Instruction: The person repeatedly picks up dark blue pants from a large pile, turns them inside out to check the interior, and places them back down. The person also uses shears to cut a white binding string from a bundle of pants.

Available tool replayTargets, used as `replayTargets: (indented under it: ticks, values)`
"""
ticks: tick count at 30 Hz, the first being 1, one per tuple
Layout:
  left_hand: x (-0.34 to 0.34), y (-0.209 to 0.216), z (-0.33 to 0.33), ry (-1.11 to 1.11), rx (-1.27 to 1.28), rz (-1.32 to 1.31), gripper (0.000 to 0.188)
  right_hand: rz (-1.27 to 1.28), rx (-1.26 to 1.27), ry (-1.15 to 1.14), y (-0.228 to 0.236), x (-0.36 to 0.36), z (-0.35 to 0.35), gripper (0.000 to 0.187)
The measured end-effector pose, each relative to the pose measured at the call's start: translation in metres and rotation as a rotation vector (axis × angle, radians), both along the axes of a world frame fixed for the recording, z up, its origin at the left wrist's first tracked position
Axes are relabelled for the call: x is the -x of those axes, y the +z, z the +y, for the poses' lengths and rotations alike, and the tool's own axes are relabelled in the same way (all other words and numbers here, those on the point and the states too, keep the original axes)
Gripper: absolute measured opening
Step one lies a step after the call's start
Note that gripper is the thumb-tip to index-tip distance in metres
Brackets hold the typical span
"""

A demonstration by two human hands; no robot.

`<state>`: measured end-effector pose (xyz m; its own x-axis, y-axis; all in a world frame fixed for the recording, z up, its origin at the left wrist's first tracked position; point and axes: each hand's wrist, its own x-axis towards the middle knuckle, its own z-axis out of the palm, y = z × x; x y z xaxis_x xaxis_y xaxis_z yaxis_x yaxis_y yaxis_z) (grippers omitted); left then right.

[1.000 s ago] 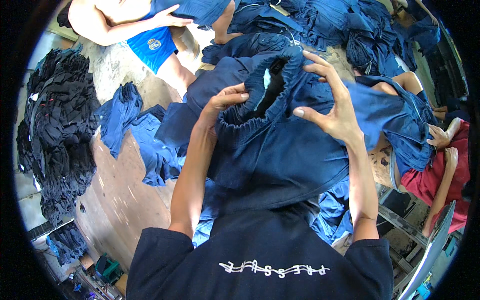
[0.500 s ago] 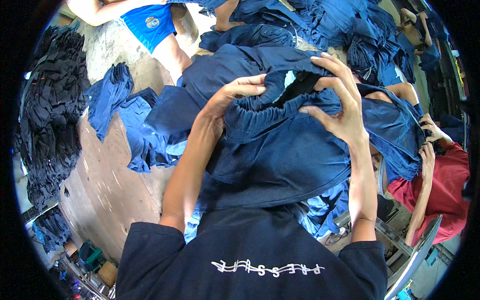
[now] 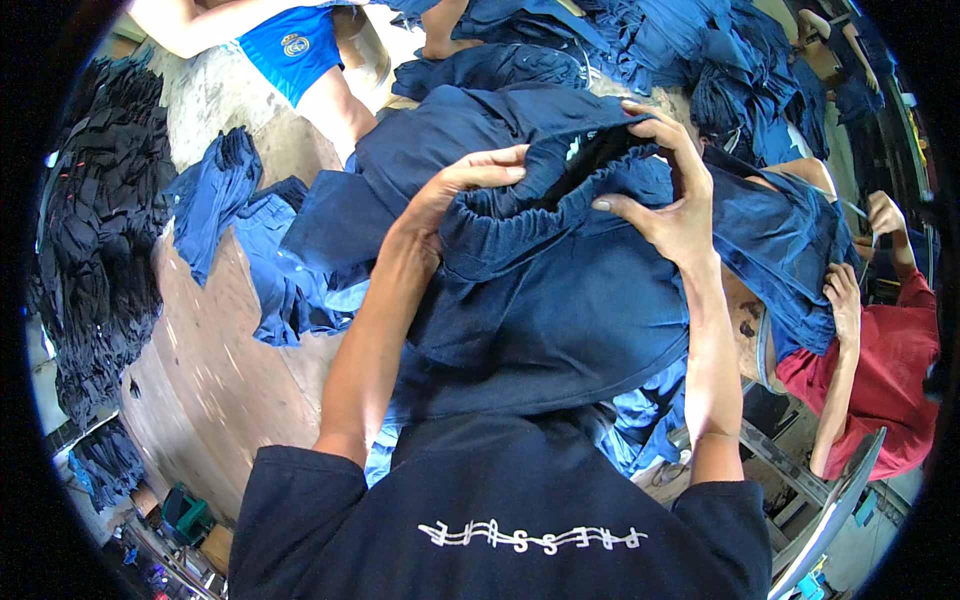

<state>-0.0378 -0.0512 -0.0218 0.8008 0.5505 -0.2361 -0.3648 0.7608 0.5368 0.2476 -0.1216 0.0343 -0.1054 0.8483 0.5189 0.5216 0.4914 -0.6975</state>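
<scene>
A pair of dark navy pants (image 3: 540, 320) with a gathered elastic waist lies across my lap, its waist opening held up and gaping. My left hand (image 3: 450, 205) pinches the left side of the waistband (image 3: 520, 235), thumb and fingers closed on the cloth. On the other side, my right hand (image 3: 675, 190) has its fingers hooked over the far waistband edge, while its thumb is at the near side. A small white label (image 3: 573, 150) shows inside the opening.
Black garments (image 3: 100, 230) are heaped at far left, and blue pieces (image 3: 275, 255) lie on the wooden floor (image 3: 205, 390). More navy clothes (image 3: 640, 45) pile up ahead. A person in blue shorts (image 3: 290, 55) sits at upper left; another in red (image 3: 870, 390) handles navy cloth at right.
My right hand has shifted slightly left, its fingers now over the far waistband edge, and less of the white label shows. At right, the person in red has raised one hand from the cloth.
</scene>
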Motion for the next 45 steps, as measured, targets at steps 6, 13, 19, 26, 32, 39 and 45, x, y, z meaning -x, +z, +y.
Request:
replayTargets:
  ticks: [6, 13, 19, 26, 32, 39, 45]
  values:
    - [-0.005, 0.018, -0.003, -0.007, 0.045, 0.029, 0.051, 0.029, 0.092, 0.013, -0.007, -0.006, -0.002, 0.084]
    - [0.013, -0.019, 0.0, 1.429, -1.348, 1.438, 0.051, -0.137, 0.145, -0.112, -0.009, -0.009, -0.018, 0.048]
    - [0.068, -0.064, 0.036, 0.447, -0.767, 1.233, 0.091, 0.123, -0.233, -0.682, 0.016, -0.059, -0.034, 0.048]
    - [0.046, -0.057, 0.032, 0.097, -1.162, 1.301, 0.085, -0.066, -0.056, -1.274, 0.08, -0.151, -0.214, 0.049]
    - [0.042, -0.053, 0.044, 0.007, -1.161, 1.322, 0.077, -0.183, 0.433, -1.461, 0.032, -0.127, -0.372, 0.064]
    - [0.047, -0.063, 0.061, -0.049, -1.264, 1.478, 0.064, -0.298, 0.813, -1.79, -0.003, -0.089, -0.575, 0.053]
    - [0.043, -0.061, 0.061, -0.07, -1.745, 1.596, 0.052, -0.683, 0.942, -1.63, -0.025, -0.029, -0.633, 0.033]
